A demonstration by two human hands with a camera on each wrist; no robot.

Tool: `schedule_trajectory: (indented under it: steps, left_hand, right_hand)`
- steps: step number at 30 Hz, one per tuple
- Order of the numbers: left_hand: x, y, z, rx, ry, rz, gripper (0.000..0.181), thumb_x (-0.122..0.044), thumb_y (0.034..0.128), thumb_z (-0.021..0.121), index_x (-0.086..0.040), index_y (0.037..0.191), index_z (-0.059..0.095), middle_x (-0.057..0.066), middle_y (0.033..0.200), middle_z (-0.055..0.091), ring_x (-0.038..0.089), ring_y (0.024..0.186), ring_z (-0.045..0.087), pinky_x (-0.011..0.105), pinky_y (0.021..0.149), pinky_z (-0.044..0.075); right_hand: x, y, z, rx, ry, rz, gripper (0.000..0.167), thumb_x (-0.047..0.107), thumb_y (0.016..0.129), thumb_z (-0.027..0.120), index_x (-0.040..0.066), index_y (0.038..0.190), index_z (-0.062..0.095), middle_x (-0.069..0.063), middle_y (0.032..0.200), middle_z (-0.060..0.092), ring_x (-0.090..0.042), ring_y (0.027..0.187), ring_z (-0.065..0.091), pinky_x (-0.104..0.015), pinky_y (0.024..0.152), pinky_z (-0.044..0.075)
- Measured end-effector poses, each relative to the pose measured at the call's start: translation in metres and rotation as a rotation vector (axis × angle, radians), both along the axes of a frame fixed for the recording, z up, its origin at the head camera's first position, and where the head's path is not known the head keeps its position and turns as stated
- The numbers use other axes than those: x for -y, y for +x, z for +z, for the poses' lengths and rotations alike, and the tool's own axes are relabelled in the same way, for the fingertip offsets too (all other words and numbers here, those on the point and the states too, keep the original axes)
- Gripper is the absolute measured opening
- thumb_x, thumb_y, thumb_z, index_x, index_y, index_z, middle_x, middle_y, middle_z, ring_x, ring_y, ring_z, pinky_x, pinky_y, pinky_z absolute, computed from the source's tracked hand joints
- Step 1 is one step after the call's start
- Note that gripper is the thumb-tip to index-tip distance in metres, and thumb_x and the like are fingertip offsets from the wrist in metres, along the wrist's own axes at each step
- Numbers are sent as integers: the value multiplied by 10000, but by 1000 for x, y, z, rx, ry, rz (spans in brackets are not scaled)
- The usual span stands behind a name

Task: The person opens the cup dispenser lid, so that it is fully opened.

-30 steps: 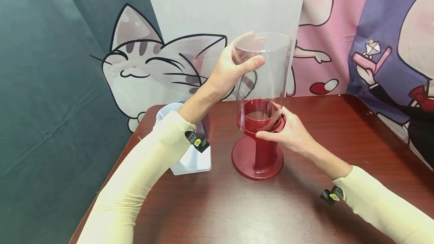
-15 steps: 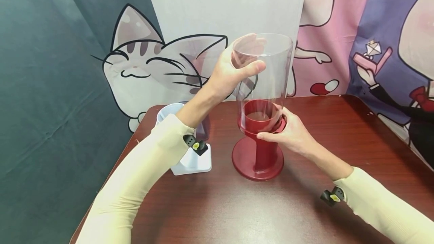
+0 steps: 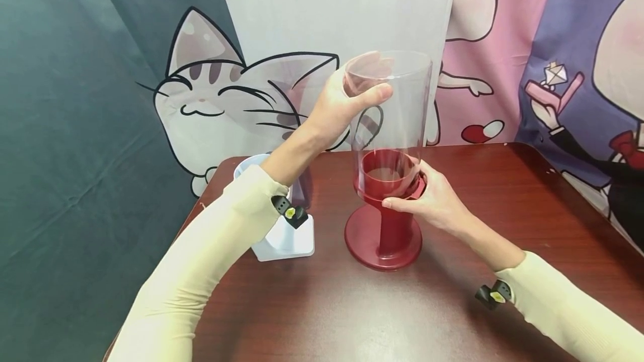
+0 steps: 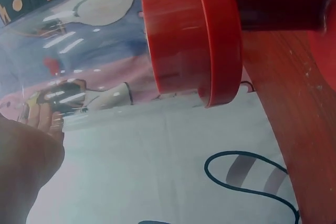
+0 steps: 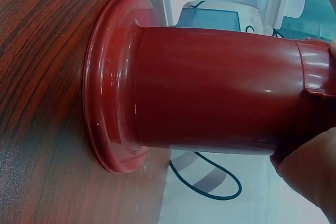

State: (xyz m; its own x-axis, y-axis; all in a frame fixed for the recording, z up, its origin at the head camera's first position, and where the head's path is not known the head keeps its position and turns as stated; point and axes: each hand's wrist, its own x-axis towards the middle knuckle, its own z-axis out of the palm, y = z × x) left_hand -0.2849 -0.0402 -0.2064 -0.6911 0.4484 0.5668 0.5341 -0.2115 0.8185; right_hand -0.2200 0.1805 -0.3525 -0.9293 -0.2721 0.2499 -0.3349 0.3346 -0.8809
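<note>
A tall clear cylinder (image 3: 410, 108) stands upright on a glossy red stand (image 3: 394, 233), which looks like a dispenser base with a round foot. The cylinder's lower end sits around the stand's raised red collar (image 4: 178, 35). My left hand (image 3: 338, 102) grips the cylinder near its top rim from the left, thumb in front and fingers seen through the clear wall. With my right hand (image 3: 436, 197) I hold the stand's upper part from the right, thumb at the front and the other fingers mostly hidden behind. The right wrist view shows the red column (image 5: 210, 87) and part of that hand (image 5: 315, 171).
A white stand (image 3: 288, 239) stands at the left of the brown table (image 3: 402, 323), partly covered by my left arm. A dark translucent piece (image 3: 303, 189) is beside it. A printed cloth backdrop (image 3: 302, 10) hangs behind the table.
</note>
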Motion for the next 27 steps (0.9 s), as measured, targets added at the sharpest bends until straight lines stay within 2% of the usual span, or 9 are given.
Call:
schedule_trajectory:
  steps: [3, 7, 10, 20, 27]
  left_hand:
    - [0, 5, 1, 3, -6, 9, 696, -69, 911, 724, 1, 1544, 444, 99, 1393, 661, 250, 1226, 659, 351, 1028, 544]
    - [-1, 11, 1, 9, 10, -19, 743, -33, 897, 719, 19, 1565, 398, 138, 1447, 622, 266, 1224, 665, 374, 1006, 562]
    - [-2, 10, 1, 12, 18, -37, 735, -21, 896, 713, 17, 1562, 404, 154, 1461, 608, 272, 1229, 664, 383, 1014, 561]
    - [-4, 3, 1, 44, 31, -15, 627, -41, 926, 701, 8, 1514, 488, 114, 1368, 676, 247, 1224, 654, 336, 1061, 522]
    - [-3, 8, 3, 19, 27, -34, 686, -33, 896, 720, 13, 1531, 463, 111, 1396, 656, 278, 1218, 659, 358, 1032, 542]
  right_hand:
    - [-1, 1, 0, -4, -1, 5, 919, 273, 855, 918, 166, 1609, 403, -86, 1451, 605, -283, 1251, 617, -247, 889, 595]
    - [-1, 2, 0, -14, -2, 6, 903, 264, 850, 921, 175, 1596, 420, -77, 1424, 626, -268, 1240, 625, -248, 894, 594]
    - [-1, 3, -1, -20, -10, 5, 879, 254, 843, 927, 175, 1573, 444, -69, 1404, 640, -255, 1232, 630, -245, 903, 590]
    - [-2, 4, -1, -9, 17, -16, 916, 301, 850, 918, 171, 1602, 411, -87, 1443, 612, -281, 1254, 619, -236, 889, 589]
    - [-2, 3, -1, -5, 15, -11, 923, 301, 849, 917, 171, 1607, 406, -89, 1461, 603, -284, 1257, 616, -243, 888, 590]
